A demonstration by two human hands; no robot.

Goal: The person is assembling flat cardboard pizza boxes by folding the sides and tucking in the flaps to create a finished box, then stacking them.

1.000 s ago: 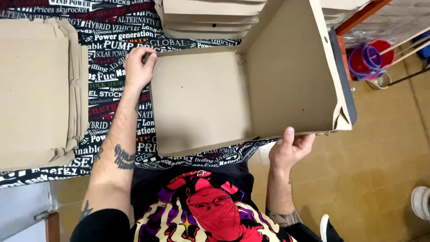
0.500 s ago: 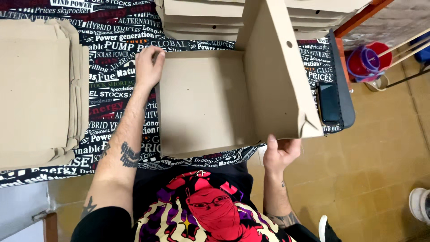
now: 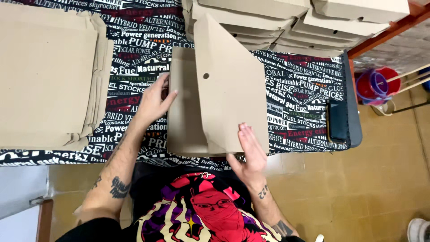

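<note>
Centre of frame: my left hand (image 3: 154, 101) grips the left wall of the cardboard box (image 3: 188, 112), steadying it on the printed tablecloth (image 3: 295, 96), while my right hand (image 3: 250, 154) lies flat and open on the lid (image 3: 230, 96), which slants over the base. Flat blanks (image 3: 45, 76) fill the upper left and finished boxes (image 3: 286, 20) crowd the top edge. Open cloth lies to the right, before a dark tray (image 3: 339, 121) at the table edge.
</note>
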